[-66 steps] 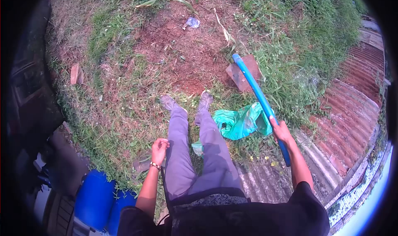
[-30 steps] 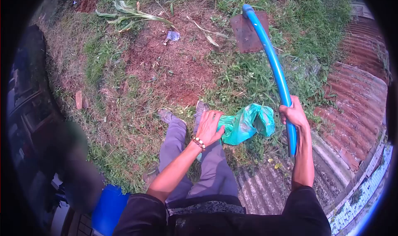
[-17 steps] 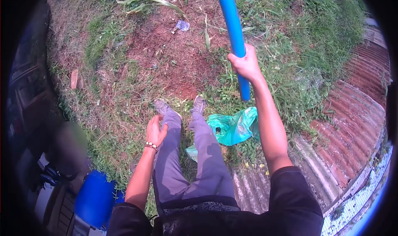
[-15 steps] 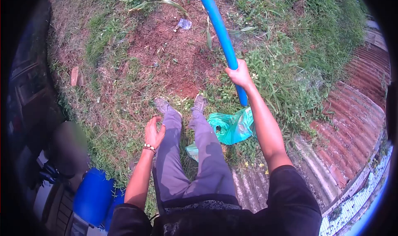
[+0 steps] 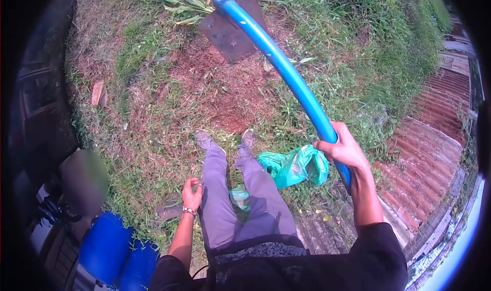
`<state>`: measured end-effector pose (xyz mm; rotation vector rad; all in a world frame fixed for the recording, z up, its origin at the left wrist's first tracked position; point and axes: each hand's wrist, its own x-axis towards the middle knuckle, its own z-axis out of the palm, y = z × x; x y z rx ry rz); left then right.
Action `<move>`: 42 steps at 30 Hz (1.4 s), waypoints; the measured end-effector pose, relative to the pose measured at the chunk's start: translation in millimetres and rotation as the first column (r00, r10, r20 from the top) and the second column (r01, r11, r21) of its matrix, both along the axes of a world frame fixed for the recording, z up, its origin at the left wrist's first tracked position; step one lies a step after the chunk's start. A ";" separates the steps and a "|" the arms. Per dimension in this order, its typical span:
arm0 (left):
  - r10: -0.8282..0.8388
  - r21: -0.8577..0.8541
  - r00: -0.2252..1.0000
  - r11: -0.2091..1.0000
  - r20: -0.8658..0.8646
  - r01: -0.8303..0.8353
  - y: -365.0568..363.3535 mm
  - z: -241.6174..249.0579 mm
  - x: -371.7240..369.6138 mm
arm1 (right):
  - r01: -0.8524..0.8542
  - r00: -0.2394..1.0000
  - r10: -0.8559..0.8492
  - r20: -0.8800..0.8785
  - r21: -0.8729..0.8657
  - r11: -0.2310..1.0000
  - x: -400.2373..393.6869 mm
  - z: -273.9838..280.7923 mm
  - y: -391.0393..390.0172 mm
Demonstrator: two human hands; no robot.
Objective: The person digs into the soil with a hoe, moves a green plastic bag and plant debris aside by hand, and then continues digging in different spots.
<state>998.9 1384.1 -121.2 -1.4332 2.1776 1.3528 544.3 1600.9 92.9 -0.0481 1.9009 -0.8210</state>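
My right hand (image 5: 343,147) is wrapped round the lower end of the blue handle of a hoe (image 5: 286,66). Its wide, flat, dark metal blade (image 5: 232,38) is at the far end, above a patch of bare reddish soil (image 5: 225,99). My left hand (image 5: 192,195), with a bracelet at the wrist, hangs beside my left leg. It holds nothing, its fingers loosely bent and apart from the thumb. A crumpled green plastic bag (image 5: 296,168) lies on the grass by my right foot, below the handle.
Cut leafy stalks (image 5: 186,5) lie past the blade. A brick (image 5: 97,93) rests in the grass at left. Blue barrels (image 5: 105,247) stand at lower left, and rusty corrugated sheets (image 5: 417,163) run along the right. Another green bag (image 5: 239,198) shows between my legs.
My right hand has drawn back toward me and to the right with the hoe, and the blade has come into view at the top. My left hand has dropped slightly lower.
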 end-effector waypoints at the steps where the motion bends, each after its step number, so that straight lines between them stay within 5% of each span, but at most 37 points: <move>1: 0.003 0.006 1.000 1.000 0.010 -0.003 -2.6 0.8 1.8 | -0.067 0.995 0.061 -0.080 -0.075 0.995 -11.1 -1.3 -22.8; 4: -0.011 -0.008 0.998 1.000 0.058 0.011 -11.7 3.4 8.8 | -0.103 0.957 0.016 -0.288 -0.291 0.951 -37.4 -76.3 -71.7; 7: -0.006 -0.053 0.992 0.998 0.127 0.013 -20.7 12.4 16.5 | -0.088 0.953 0.012 -0.304 -0.238 0.967 -44.4 -178.6 -73.9; 8: -0.009 -0.048 0.992 0.999 0.123 0.015 -23.3 13.6 22.6 | -0.120 0.928 0.058 -0.368 -0.147 0.982 -35.2 -215.4 -53.7; 9: -0.020 -0.041 0.992 0.999 0.122 0.026 -24.3 19.5 28.9 | -0.095 0.969 0.099 -0.225 0.032 0.995 -19.2 -245.5 -24.7; 10: -0.026 -0.040 0.994 0.999 0.106 0.031 -25.2 22.6 31.3 | -0.149 0.959 0.212 -0.190 0.298 0.943 1.6 -305.0 29.2; 12: -0.030 -0.024 0.995 0.999 0.090 0.032 -23.9 26.8 34.5 | -0.240 0.961 0.276 0.018 0.552 0.798 28.1 -319.2 110.7; 15: -0.015 -0.007 0.993 1.000 0.115 0.016 -27.2 34.8 41.5 | -0.430 0.884 0.465 0.037 0.455 0.780 40.9 -225.2 129.8; 17: -0.012 0.021 0.986 1.000 0.163 0.009 -24.1 25.3 49.2 | -0.361 0.917 0.275 0.288 0.307 0.881 42.1 -135.9 120.0; 19: -0.001 0.072 0.986 0.997 0.164 -0.011 -23.2 12.5 50.1 | -0.013 0.857 -0.126 0.499 0.265 0.964 61.4 -73.2 116.1; 23: -0.022 0.105 0.998 0.994 0.054 0.017 -16.2 0.4 32.4 | -0.029 0.914 -0.032 0.404 0.144 0.989 61.5 -1.0 61.2; 24: -0.036 0.118 0.999 0.993 0.040 0.031 -16.9 -0.1 26.4 | -0.067 0.966 0.028 0.259 0.142 0.988 52.6 8.2 44.7; 25: -0.037 0.120 0.999 0.992 0.039 0.032 -21.0 5.0 17.9 | 0.093 0.983 -0.113 0.145 0.138 0.986 46.5 20.2 24.7; 30: -0.003 0.135 1.000 0.991 0.031 -0.002 -38.5 11.4 10.6 | -0.001 0.968 -0.069 -0.240 -0.278 0.960 -37.3 -3.4 -40.6; 35: -0.063 0.147 0.990 0.988 0.129 0.044 -45.9 4.1 26.5 | 0.121 0.850 -0.245 -0.466 -0.280 0.952 -86.4 -138.8 -23.1; 38: -0.096 0.181 0.983 0.981 0.158 0.067 -44.8 14.0 22.2 | 0.316 0.912 -0.319 -0.260 -0.054 0.947 -19.0 -230.1 62.4; 40: -0.128 0.166 0.977 0.981 0.172 0.099 -41.6 20.2 12.4 | 0.320 0.947 -0.312 -0.075 0.290 0.902 66.7 -281.9 156.2; 41: -0.144 0.160 0.974 0.980 0.177 0.115 -41.1 23.4 9.6 | 0.311 0.928 -0.365 0.074 0.387 0.868 104.0 -271.1 187.5; 42: -0.146 0.195 0.978 0.974 0.147 0.116 -41.9 26.9 5.3 | 0.492 0.800 -0.577 0.162 0.373 0.787 133.8 -270.7 218.0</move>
